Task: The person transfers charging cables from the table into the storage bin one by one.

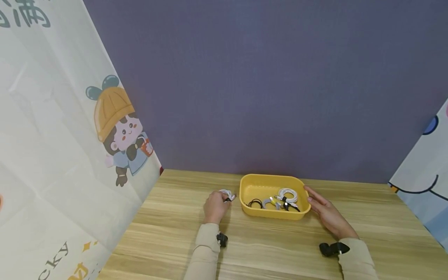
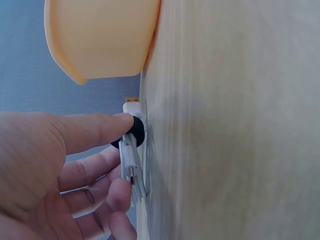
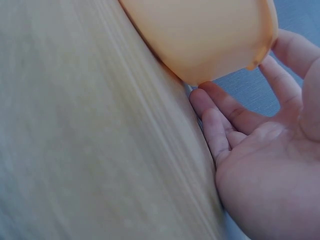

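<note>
My left hand (image 1: 216, 207) pinches a coiled white USB cable (image 2: 131, 155) between thumb and fingers, at the black strap (image 2: 138, 131) round its middle. One plug of the cable points toward the yellow basket (image 1: 276, 213), which stands just to the right. In the left wrist view the coil is at the tabletop. Over at the basket's right end, my right hand (image 1: 329, 216) touches the outside with extended fingers (image 3: 216, 132). Inside the basket lie a white coiled cable (image 1: 288, 195), a grey cable (image 1: 268, 202) with a yellow part, and black cables (image 1: 256, 203).
The wooden tabletop (image 1: 168, 233) runs back to a dark blue-grey panel (image 1: 266, 85). A white sheet with a cartoon figure (image 1: 122, 136) hangs on the left, and another printed sheet (image 1: 420, 175) is on the right.
</note>
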`<state>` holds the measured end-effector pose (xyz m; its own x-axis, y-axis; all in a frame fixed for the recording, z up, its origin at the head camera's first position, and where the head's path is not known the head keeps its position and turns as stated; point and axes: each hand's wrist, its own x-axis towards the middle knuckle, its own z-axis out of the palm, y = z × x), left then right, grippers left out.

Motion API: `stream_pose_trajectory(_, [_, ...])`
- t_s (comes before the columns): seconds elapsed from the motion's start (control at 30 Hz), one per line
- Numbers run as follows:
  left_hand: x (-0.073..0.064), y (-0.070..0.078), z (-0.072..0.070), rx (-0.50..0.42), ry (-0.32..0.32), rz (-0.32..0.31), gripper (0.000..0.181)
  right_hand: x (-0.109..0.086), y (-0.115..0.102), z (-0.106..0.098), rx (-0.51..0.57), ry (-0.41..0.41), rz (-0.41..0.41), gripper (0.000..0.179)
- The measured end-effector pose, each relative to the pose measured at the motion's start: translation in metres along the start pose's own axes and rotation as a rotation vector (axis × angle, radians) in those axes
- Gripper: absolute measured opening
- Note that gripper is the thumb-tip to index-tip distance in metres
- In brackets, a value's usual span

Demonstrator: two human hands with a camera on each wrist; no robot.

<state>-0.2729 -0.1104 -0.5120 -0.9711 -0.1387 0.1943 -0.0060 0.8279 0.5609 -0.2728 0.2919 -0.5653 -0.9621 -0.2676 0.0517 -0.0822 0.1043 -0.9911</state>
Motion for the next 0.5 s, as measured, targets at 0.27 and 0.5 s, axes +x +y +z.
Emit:
stream_pose_trajectory(0.27, [0.001, 0.000, -0.001, -0.021, 0.030, -0.013, 0.011, -0.002, -0.005, 0.002, -0.009, 0.000, 0.002, 0.063])
stream_pose_trajectory(0.5, [0.002, 0.003, -0.005, -0.035, 0.064, 0.016, 0.013, -0.005, -0.012, 0.003, -0.011, 0.008, 0.021, 0.063])
